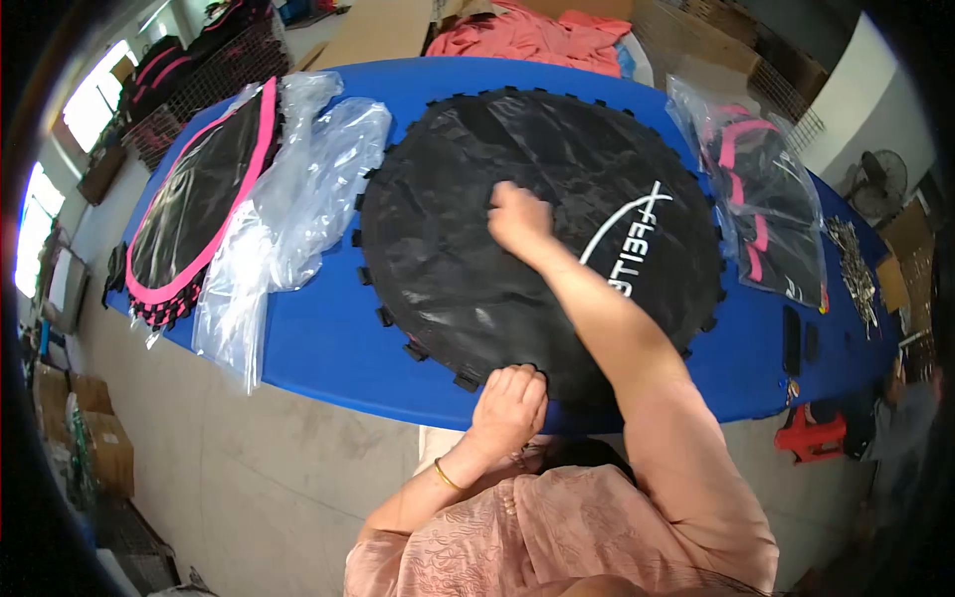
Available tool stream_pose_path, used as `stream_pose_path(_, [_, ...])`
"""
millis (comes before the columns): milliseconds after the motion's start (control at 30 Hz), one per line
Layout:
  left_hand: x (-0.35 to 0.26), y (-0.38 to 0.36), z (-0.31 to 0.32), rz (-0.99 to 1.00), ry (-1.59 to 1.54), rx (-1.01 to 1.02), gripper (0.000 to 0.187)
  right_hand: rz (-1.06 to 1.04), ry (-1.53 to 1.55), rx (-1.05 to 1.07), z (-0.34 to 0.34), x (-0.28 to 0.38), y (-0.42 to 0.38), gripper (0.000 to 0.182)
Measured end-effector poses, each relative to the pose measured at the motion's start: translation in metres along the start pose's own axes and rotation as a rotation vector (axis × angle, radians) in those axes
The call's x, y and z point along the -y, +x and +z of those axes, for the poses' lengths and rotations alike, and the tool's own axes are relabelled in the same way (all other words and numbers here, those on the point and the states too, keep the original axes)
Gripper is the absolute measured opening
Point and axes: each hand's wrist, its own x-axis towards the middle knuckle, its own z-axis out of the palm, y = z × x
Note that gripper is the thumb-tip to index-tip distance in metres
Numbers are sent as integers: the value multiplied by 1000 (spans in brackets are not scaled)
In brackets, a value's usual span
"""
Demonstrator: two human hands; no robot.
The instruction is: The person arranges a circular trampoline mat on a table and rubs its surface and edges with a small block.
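A round black trampoline mat (458,229) with white lettering and small black tabs around its rim lies flat on the blue table. My right hand (519,219) is closed over the middle of the mat; whatever its fingers hold, if anything, is hidden. At the near edge, my left hand (509,406) has its fingers together and curled on the mat's rim, with a yellow bangle (447,476) on that wrist.
Clear plastic bags (298,219) and a stack of black mats with pink borders (199,199) lie at left. Bagged black-and-pink pieces (761,204) and a pile of metal parts (853,274) lie at right. A red tool (811,434) hangs by the table's (338,383) near right edge.
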Motion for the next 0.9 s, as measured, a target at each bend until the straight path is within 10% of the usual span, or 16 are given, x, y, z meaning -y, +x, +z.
stream_pose_path(367, [3, -2, 2, 31, 27, -2, 26, -490, 195, 79, 3, 45, -72, 14])
stream_pose_path(700, [2, -1, 2, 18, -28, -8, 29, 245, -56, -55, -80, -158, -24, 20])
stream_pose_path(900, [0, 1, -1, 9, -21, -13, 28, 169, 36, 11, -85, -126, -62, 20])
